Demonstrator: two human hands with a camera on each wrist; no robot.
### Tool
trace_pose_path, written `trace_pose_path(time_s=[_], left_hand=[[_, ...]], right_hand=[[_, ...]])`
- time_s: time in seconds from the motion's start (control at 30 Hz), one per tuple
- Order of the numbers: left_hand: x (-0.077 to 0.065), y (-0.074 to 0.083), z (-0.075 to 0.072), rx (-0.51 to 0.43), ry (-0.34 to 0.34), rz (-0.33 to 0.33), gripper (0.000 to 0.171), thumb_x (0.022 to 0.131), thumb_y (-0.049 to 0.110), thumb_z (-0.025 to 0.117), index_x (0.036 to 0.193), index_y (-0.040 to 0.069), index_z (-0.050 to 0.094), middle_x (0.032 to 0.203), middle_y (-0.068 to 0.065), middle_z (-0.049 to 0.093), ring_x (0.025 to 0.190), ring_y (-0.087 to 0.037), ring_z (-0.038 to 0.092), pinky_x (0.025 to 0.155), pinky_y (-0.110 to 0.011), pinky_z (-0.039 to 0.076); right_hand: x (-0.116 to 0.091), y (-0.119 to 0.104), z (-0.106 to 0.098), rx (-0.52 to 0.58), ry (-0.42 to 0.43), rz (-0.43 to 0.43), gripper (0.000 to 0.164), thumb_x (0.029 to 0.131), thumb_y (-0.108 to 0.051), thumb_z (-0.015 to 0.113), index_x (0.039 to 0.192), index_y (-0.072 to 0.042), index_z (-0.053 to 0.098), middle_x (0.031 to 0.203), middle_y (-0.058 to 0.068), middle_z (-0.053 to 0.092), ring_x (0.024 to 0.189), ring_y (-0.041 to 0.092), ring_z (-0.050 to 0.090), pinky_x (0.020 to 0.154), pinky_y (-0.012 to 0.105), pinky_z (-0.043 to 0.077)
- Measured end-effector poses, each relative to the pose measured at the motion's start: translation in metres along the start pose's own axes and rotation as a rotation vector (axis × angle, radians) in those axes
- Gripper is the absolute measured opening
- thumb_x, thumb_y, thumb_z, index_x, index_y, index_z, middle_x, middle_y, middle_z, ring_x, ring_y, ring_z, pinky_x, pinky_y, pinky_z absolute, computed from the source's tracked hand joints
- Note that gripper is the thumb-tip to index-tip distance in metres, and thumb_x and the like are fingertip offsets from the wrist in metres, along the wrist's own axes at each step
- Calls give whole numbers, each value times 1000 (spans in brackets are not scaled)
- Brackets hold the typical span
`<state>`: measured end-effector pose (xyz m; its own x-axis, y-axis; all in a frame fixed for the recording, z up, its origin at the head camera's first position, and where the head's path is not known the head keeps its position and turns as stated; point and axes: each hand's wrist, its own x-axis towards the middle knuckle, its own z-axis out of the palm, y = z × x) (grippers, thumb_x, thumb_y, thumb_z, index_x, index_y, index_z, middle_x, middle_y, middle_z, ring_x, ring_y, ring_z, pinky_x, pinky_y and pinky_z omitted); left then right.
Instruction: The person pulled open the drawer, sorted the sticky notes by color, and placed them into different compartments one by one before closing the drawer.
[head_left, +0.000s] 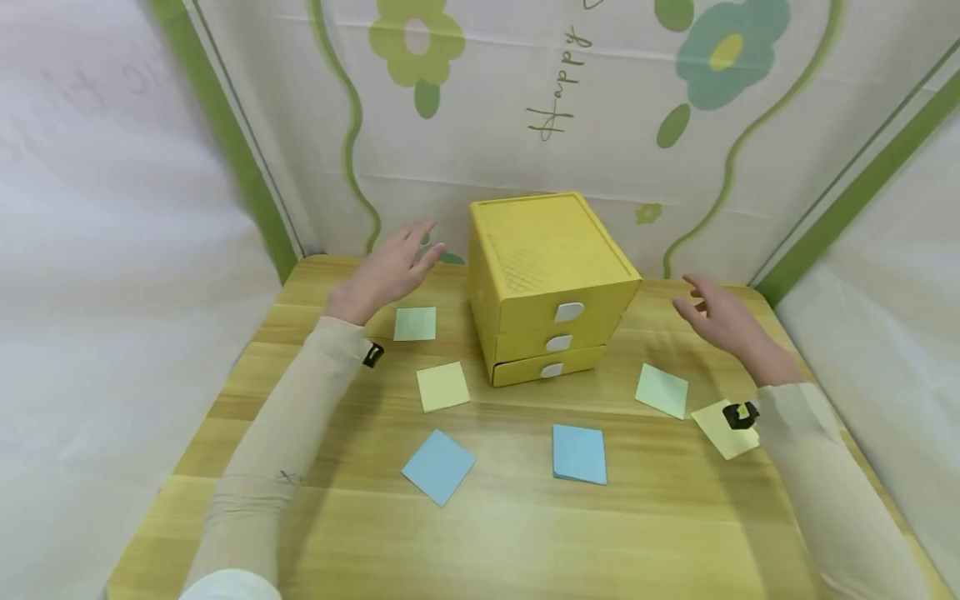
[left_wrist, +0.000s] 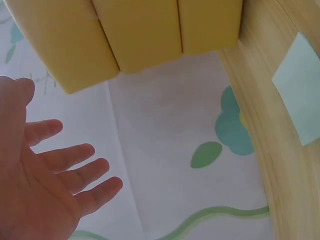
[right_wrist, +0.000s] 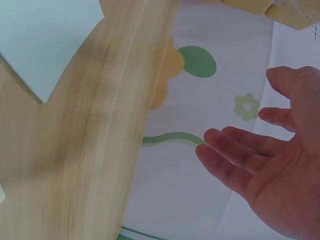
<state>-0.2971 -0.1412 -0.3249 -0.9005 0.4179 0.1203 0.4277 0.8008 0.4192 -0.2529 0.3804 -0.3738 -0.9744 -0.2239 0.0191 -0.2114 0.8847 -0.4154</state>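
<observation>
A yellow box of drawers (head_left: 558,242) with three white-tabbed drawers stands at the back middle of the wooden table. To its left my left hand (head_left: 386,271) hovers above the table, fingers spread and holding nothing; in the left wrist view the hand (left_wrist: 55,175) is apart from the box's side (left_wrist: 135,35). On the other side my right hand (head_left: 716,317) is raised off the table, fingers loosely bent with nothing in them. Nearest below the left hand lies a pale green sticky note (head_left: 416,323). Another pale green note (head_left: 662,391) lies near the right hand.
A yellow note (head_left: 443,387) and a blue note (head_left: 438,467) lie left of centre. A small blue pad (head_left: 580,454) lies in front of the box. Under the right wrist is a yellow note (head_left: 723,429). White floral curtains (head_left: 480,125) surround the table (head_left: 510,542).
</observation>
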Motion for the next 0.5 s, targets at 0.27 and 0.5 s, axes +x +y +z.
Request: trace_pose_path(time_s=[0.27, 0.5], left_hand=[[-6, 13, 5, -28, 31, 42, 69, 102, 57, 28, 158, 18, 15, 160, -16, 26, 148, -37, 24, 120, -53, 21], [-19, 15, 5, -23, 163, 123, 62, 104, 49, 33, 155, 16, 25, 154, -16, 39, 142, -35, 38, 117, -49, 31]], right_hand=[[-15, 0, 3, -4, -8, 27, 66, 105, -44, 37, 152, -1, 27, 139, 36, 46, 115, 52, 55, 94, 65, 43], [-25, 1, -2, -8, 10, 17, 58, 105, -38, 40, 144, 4, 39, 127, 37, 56, 107, 52, 60, 87, 63, 46]])
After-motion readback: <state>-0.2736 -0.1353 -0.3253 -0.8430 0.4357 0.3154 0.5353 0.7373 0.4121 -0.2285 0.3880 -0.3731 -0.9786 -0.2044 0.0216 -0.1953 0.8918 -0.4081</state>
